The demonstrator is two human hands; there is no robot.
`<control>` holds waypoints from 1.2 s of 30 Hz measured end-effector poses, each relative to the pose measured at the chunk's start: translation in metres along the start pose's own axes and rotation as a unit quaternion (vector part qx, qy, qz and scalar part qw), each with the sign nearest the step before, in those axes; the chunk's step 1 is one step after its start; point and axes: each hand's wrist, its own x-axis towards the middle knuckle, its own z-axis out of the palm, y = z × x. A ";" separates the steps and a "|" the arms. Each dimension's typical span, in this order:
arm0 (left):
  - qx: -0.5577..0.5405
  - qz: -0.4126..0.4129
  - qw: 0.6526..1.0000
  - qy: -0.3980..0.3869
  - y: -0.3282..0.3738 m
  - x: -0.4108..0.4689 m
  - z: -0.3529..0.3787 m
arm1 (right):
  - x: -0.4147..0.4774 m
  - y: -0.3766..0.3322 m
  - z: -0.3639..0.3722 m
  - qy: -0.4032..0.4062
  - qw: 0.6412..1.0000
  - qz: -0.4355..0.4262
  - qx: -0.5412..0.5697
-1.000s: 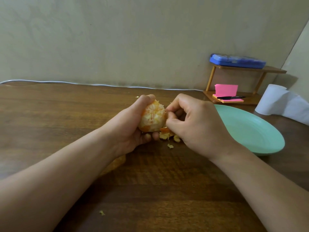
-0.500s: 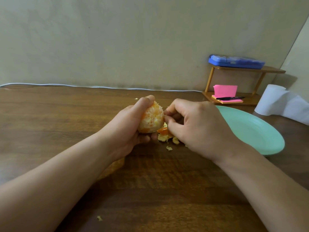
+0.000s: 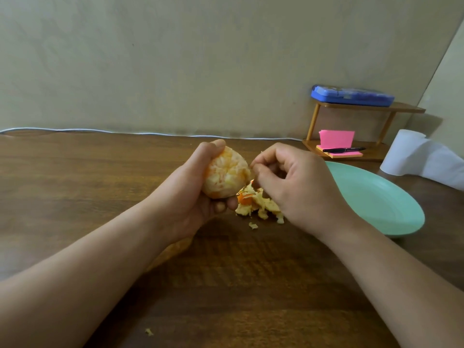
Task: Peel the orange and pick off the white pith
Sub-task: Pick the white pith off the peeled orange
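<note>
Green plate (image 3: 376, 197) near peel scraps (image 3: 261, 204)

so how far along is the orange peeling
Done: the orange looks mostly skinned on its visible side, with peel scraps piled on the table. In hand: the left hand grips the orange while the right hand pinches at the pith on its right edge. Left: white streaks cover much of the fruit.

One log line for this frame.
left hand: grips orange | right hand: fingers curled at orange's edge | peel scraps: on table
</note>
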 end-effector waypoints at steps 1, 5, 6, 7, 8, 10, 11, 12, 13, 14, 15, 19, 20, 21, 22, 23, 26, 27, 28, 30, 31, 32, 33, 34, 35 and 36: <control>-0.015 -0.001 1.000 -0.008 0.001 0.000 -0.001 | 0.000 -0.001 -0.001 -0.007 1.000 0.004 0.011; -0.054 -0.005 0.998 -0.018 0.004 0.001 -0.004 | -0.002 -0.005 0.000 -0.033 0.998 0.008 0.051; -0.055 -0.004 0.998 -0.013 0.004 0.001 -0.004 | -0.003 -0.006 0.000 -0.035 0.998 0.004 0.046; -0.054 -0.004 0.999 -0.007 0.004 0.001 -0.004 | -0.003 -0.006 0.000 -0.034 0.999 -0.004 0.033; -0.049 -0.003 0.999 -0.001 0.003 0.001 -0.003 | -0.003 -0.006 0.000 -0.031 0.999 -0.014 0.017; -0.030 -0.002 0.999 0.010 0.001 0.003 -0.003 | -0.003 -0.006 0.000 -0.023 0.999 -0.030 -0.015; -0.020 0.000 1.000 0.015 -0.001 0.003 -0.003 | -0.003 -0.006 0.000 -0.020 0.999 -0.035 -0.028; -0.011 0.001 1.000 0.019 -0.002 0.004 -0.003 | -0.002 -0.006 0.000 -0.018 0.998 -0.038 -0.038; -0.004 0.003 1.000 0.021 -0.003 0.004 -0.003 | -0.002 -0.006 0.000 -0.017 0.998 -0.040 -0.047; 0.003 0.005 1.000 0.023 -0.004 0.004 -0.003 | -0.002 -0.006 -0.001 -0.018 0.997 -0.044 -0.058; 0.011 0.008 1.000 0.027 -0.005 0.004 -0.002 | -0.002 -0.006 -0.001 -0.020 0.996 -0.051 -0.072; 0.061 0.033 0.996 0.059 -0.009 0.006 0.000 | -0.002 -0.008 0.002 -0.031 0.982 -0.093 -0.159; 0.073 0.040 0.994 0.068 -0.009 0.005 0.001 | -0.002 -0.009 0.004 -0.033 0.978 -0.100 -0.183; 0.083 0.049 0.992 0.076 -0.010 0.005 0.001 | -0.002 -0.009 0.006 -0.033 0.974 -0.102 -0.199; 0.092 0.058 0.991 0.082 -0.010 0.004 0.002 | -0.003 -0.010 0.007 -0.033 0.974 -0.098 -0.203; 0.098 0.066 0.989 0.085 -0.011 0.003 0.002 | -0.003 -0.010 0.008 -0.030 0.976 -0.091 -0.197; 0.096 0.081 0.989 0.079 -0.010 0.001 0.003 | -0.003 -0.009 0.009 -0.013 0.988 -0.055 -0.143; 0.096 0.084 0.989 0.075 -0.010 0.001 0.003 | -0.003 -0.007 0.009 -0.010 0.991 -0.042 -0.125; 0.096 0.086 0.989 0.072 -0.010 0.001 0.003 | -0.003 -0.007 0.009 -0.009 0.993 -0.032 -0.112; 0.092 0.079 0.991 0.063 -0.009 0.001 0.003 | -0.003 -0.006 0.010 -0.010 0.995 -0.015 -0.094; 0.084 0.071 0.992 0.059 -0.009 0.002 0.002 | -0.003 -0.005 0.010 -0.010 0.997 -0.003 -0.078; 0.075 0.061 0.994 0.053 -0.008 0.002 0.002 | -0.003 -0.005 0.010 -0.012 0.998 0.013 -0.053; 0.064 0.051 0.995 0.047 -0.007 0.002 0.002 | -0.002 -0.004 0.009 -0.016 0.999 0.029 -0.024; 0.053 0.042 0.997 0.040 -0.007 0.002 0.002 | -0.001 -0.005 0.009 -0.022 0.999 0.041 0.004; 0.041 0.034 0.998 0.033 -0.006 0.001 0.002 | 0.000 -0.004 0.007 -0.031 0.998 0.051 0.029; 0.029 0.026 0.999 0.025 -0.005 0.001 0.001 | 0.001 -0.004 0.006 -0.044 0.996 0.061 0.055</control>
